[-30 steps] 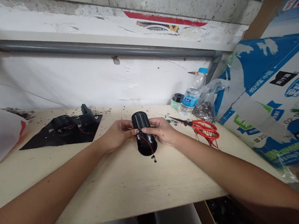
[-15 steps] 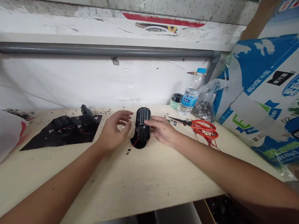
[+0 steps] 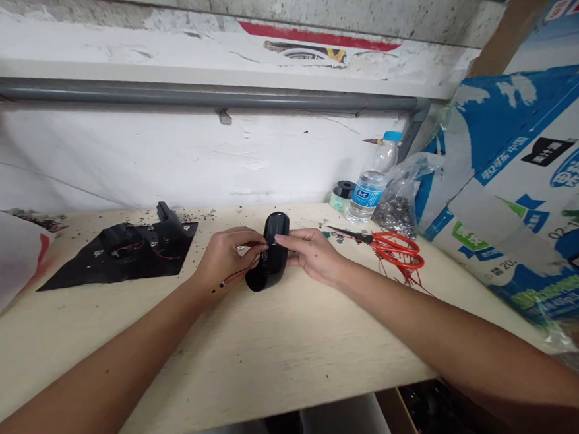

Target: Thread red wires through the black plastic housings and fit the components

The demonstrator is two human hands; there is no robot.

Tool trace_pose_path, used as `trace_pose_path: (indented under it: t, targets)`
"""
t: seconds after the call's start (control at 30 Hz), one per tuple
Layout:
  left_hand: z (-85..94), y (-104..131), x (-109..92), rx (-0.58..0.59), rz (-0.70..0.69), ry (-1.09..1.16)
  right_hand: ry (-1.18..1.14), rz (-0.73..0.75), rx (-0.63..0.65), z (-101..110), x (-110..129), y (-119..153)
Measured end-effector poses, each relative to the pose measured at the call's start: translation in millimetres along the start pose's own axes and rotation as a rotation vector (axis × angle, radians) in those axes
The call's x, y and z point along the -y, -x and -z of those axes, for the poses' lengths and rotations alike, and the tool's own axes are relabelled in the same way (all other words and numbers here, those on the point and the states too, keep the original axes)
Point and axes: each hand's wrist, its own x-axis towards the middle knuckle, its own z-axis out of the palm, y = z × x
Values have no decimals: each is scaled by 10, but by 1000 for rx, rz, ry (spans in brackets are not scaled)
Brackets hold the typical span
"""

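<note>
Black, glossy and oblong, the plastic-looking housing (image 3: 266,271) sits over the pale wooden tabletop (image 3: 260,364), gripped by the right hand's (image 3: 316,255) fingers. The left hand's (image 3: 223,255) fingers, just now apart from it, have closed at its middle, pinching something too small to identify.

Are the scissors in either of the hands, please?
No, the scissors lie on the table, while the left hand and right hand are at the black case.

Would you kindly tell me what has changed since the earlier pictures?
The left hand, off the black casing a moment ago, is back at it. The wire lead swung left; the casing's lower end shifted left. The right hand keeps its hold; scissors unmoved.
</note>
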Motion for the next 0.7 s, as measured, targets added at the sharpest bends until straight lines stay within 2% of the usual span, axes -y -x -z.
trace_pose_path:
  t: [0.27,0.7]
  targets:
    - [-1,19,-20,-39,43,-19,-15,-8,4,4,-12,-11]
    - [9,12,-17,41,31,5,-8,-1,18,17,-12,-10]
